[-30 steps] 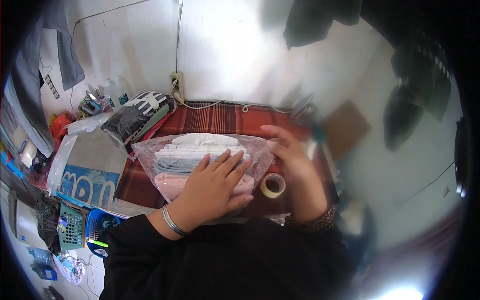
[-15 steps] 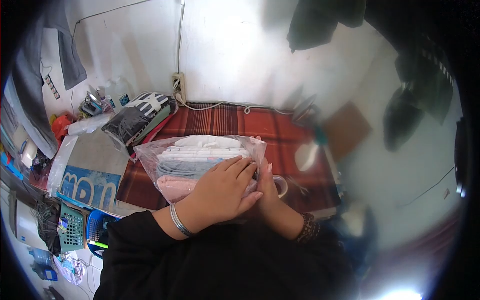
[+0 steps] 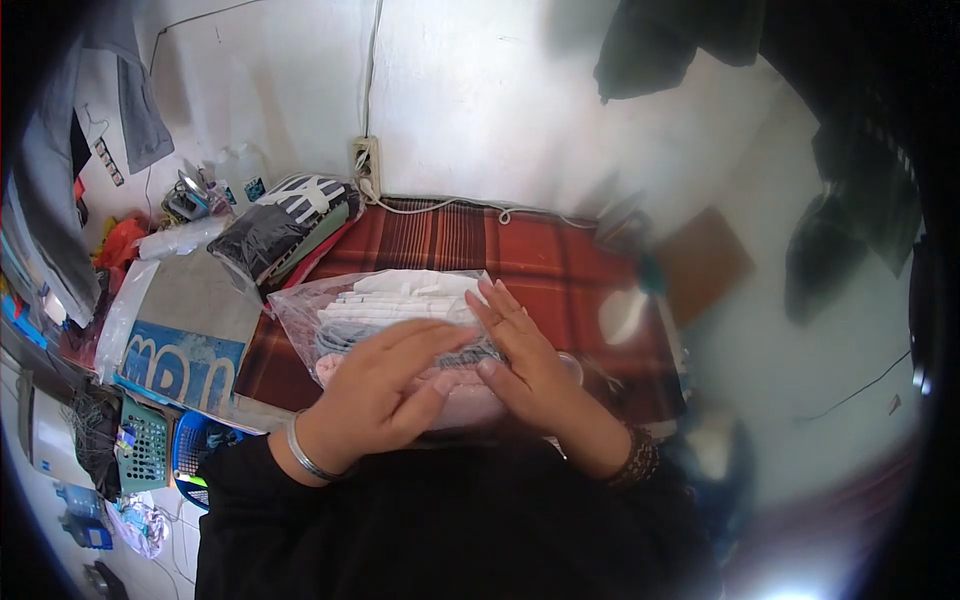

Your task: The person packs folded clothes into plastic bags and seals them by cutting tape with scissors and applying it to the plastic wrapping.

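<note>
Apparently the step we have in hand is patting smooth the clear bag (image 3: 297, 312) of folded fabric (image 3: 400, 308), which lies on the near side of the plaid cloth (image 3: 560, 260). Above that side, our left hand (image 3: 375, 385) and right hand (image 3: 525, 360) are apart, fingers extended, clamped on nothing; the left is too blurred for us to confirm contact. Next, we judge, flat, gentle palms are called for, clear of the tape roll (image 3: 577, 369) on the cloth's near right.

One left hand (image 3: 375, 382), one right hand (image 3: 525, 362) — two total. One front bag of clothes (image 3: 398, 306), one rear bag of clothes (image 3: 285, 232) — two total. One green basket (image 3: 145, 432), one blue basket (image 3: 187, 440): two total. One socket box (image 3: 366, 167). One tape roll (image 3: 573, 368).
</note>
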Demonstrator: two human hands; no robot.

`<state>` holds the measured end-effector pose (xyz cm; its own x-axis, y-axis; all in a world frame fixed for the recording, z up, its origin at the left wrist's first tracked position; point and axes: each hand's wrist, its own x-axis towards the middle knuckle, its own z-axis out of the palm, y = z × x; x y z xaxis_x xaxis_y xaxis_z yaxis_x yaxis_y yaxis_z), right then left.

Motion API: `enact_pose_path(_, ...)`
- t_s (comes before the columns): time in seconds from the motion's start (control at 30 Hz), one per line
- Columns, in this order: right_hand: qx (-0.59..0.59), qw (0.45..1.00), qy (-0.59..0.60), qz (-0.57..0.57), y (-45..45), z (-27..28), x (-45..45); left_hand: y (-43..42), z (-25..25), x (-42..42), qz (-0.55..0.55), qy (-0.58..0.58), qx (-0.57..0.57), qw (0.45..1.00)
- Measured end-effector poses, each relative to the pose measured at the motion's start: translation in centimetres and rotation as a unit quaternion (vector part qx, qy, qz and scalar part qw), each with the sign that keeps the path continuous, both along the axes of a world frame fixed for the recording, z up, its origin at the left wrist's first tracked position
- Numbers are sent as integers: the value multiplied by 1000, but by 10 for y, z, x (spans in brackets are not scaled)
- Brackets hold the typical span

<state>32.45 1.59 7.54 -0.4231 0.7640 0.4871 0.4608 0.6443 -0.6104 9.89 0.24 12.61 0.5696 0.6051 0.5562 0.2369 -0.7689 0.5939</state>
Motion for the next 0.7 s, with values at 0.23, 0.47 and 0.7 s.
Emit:
enact_pose_path(0.23, 22, 968, -245, -42, -7, 32, -4, 17, 1, 2, 80, 169, 204, 961)
enact_pose_path(0.47, 48, 944, -327, -22, -10, 40, -7, 27, -13, 3, 128, 163, 222, 953)
enact_pose_path(0.7, 38, 946, -322, -20, -8, 38, -7, 32, -17, 10, 195, 184, 282, 921)
